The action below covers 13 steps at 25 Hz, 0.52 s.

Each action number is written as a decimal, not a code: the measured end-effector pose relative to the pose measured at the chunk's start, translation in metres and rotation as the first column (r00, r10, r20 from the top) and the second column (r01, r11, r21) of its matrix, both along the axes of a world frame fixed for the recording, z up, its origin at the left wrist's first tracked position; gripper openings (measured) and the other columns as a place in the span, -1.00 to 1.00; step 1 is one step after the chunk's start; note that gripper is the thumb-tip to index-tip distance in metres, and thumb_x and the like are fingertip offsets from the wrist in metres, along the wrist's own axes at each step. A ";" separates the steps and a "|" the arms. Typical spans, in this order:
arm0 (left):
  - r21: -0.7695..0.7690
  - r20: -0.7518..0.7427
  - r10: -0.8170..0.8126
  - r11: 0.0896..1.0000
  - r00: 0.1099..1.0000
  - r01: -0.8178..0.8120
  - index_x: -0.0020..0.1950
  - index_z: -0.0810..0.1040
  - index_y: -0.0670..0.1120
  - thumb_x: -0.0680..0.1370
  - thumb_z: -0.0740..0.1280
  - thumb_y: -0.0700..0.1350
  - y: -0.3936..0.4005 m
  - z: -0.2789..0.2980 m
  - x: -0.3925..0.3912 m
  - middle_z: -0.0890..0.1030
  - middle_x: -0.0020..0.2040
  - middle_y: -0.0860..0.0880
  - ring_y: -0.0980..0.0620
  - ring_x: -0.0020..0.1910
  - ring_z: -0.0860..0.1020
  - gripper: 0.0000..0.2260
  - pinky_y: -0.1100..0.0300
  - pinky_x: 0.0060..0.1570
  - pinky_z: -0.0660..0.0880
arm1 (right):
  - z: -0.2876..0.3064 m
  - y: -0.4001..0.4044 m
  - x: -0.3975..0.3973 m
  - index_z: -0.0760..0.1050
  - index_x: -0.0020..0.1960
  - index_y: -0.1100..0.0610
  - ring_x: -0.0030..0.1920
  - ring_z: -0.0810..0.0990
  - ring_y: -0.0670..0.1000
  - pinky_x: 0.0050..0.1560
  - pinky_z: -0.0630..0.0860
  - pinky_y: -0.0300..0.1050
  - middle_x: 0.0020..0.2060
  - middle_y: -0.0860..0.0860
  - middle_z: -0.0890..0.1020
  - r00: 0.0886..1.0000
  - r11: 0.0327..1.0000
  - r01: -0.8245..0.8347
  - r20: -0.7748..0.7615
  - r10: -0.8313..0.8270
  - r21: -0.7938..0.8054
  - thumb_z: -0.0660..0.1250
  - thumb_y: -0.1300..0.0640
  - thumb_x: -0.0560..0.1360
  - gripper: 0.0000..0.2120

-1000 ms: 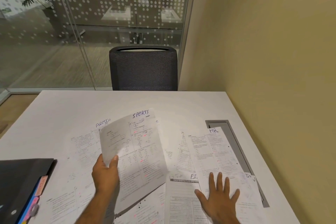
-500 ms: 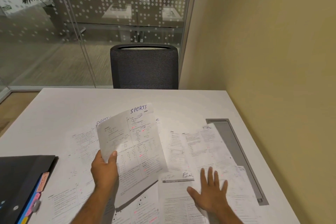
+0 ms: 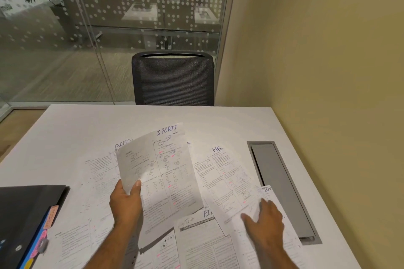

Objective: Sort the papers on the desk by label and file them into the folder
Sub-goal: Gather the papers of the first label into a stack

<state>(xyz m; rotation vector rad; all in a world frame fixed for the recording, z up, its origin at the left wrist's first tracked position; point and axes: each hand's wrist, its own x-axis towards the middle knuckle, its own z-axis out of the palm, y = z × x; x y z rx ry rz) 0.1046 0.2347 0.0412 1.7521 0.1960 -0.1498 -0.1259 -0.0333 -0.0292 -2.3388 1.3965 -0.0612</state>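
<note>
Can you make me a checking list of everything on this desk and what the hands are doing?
Surface: white desk, mostly covered by loose papers.
Job's things: SPORTS paper lifted off the desk; ADMIN paper, HR paper and a paper starting FI lie flat, overlapping; black folder with coloured tabs at the left edge.
Clutter: nothing seen.
Grips: left hand pinches the SPORTS paper; right hand rests, fingers spread, on the right-side papers.
Cables: nothing seen; grey cable hatch closed.
Surroundings: dark mesh chair, dotted glass wall, yellow wall.
</note>
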 end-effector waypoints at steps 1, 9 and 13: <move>0.003 0.002 -0.001 1.000 1.000 0.001 0.31 0.48 -0.10 0.59 0.37 -0.17 0.000 -0.001 0.001 0.57 0.09 -0.10 -0.15 0.04 0.55 -0.71 -0.03 0.04 0.54 | 0.006 -0.012 0.002 0.29 0.48 0.09 0.42 0.33 0.16 0.39 0.37 0.15 0.45 0.10 0.37 0.998 0.998 0.060 -0.002 -0.060 0.021 0.44 -0.28 0.34 -0.15; 0.011 0.007 0.010 1.000 1.000 -0.011 0.31 0.49 -0.10 0.59 0.36 -0.18 -0.006 -0.003 0.000 0.56 0.09 -0.09 -0.13 0.04 0.53 -0.72 0.03 0.01 0.52 | 0.007 -0.062 0.019 0.36 0.35 0.13 0.23 0.50 0.20 0.19 0.50 0.15 0.20 0.14 0.51 0.984 0.962 0.174 -0.083 -0.160 0.210 0.66 -0.04 0.16 -0.13; 0.050 0.004 0.025 0.998 1.000 -0.025 0.32 0.49 -0.11 0.59 0.37 -0.18 -0.008 -0.004 0.007 0.55 0.08 -0.08 -0.13 0.04 0.53 -0.70 -0.05 0.07 0.53 | 0.000 -0.068 0.022 0.54 0.04 0.13 -0.07 0.62 0.12 -0.01 0.62 0.05 -0.02 0.09 0.65 0.978 0.940 0.208 -0.036 -0.206 0.269 0.59 0.01 0.25 -0.55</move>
